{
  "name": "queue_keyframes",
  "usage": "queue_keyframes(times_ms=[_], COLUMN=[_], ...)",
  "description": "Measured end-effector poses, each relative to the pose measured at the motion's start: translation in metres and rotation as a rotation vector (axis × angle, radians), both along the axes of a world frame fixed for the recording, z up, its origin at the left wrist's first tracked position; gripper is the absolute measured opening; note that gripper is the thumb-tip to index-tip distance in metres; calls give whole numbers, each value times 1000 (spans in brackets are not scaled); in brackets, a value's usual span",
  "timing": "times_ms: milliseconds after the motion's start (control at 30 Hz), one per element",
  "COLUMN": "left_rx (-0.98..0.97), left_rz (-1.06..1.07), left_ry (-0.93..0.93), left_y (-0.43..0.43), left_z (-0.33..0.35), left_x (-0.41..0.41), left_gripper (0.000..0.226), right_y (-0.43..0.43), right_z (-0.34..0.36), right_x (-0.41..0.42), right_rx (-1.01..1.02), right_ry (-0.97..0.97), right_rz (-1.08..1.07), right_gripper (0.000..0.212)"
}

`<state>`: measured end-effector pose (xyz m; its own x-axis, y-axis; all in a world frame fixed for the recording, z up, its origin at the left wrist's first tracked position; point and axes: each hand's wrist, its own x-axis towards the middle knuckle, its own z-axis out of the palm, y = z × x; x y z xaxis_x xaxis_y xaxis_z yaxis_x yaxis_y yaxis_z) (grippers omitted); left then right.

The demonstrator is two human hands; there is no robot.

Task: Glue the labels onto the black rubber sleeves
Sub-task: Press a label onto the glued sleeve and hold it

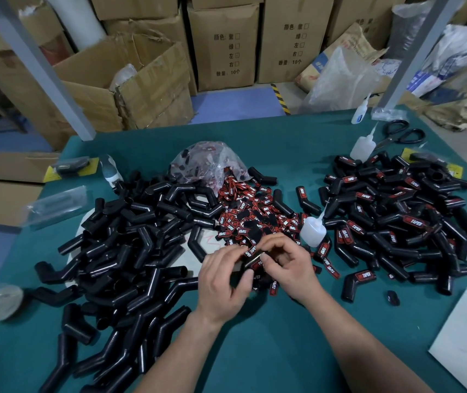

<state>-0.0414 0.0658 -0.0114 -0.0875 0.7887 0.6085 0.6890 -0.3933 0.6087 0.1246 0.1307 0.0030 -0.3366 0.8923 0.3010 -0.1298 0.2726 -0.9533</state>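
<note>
Left hand (223, 282) and right hand (290, 265) pinch one black sleeve (250, 260), pressing its label (255, 264) — any slip could set it crooked.

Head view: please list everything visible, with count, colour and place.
unlabelled sleeves: large pile, black, table left
labelled sleeves: large pile, black with red labels, table right
loose labels: heap, red-black, table centre
clear bag: one, behind the labels
glue bottles: three, whitish, centre-right to far right
scissors: one pair, black, far right
white paper: one sheet, right front edge
cardboard boxes: several, brown, behind table
table: one, green
left hand, right hand: together gripping one held sleeve, front centre
</note>
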Motion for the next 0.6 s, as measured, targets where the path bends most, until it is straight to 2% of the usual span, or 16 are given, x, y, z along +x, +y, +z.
queue_keyframes(times_ms=[133, 367, 600], left_rx=[32, 108, 99], left_rz=[6, 29, 13], left_ry=[14, -23, -34], left_y=[1, 2, 3], left_z=[1, -1, 0], left_x=[4, -1, 1], left_gripper=[30, 30, 27], right_y=[-3, -7, -7], right_z=[3, 4, 9], right_x=[-2, 2, -1], right_rx=[9, 28, 59], right_ry=[75, -25, 15], right_rz=[1, 105, 37], right_gripper=[21, 53, 44])
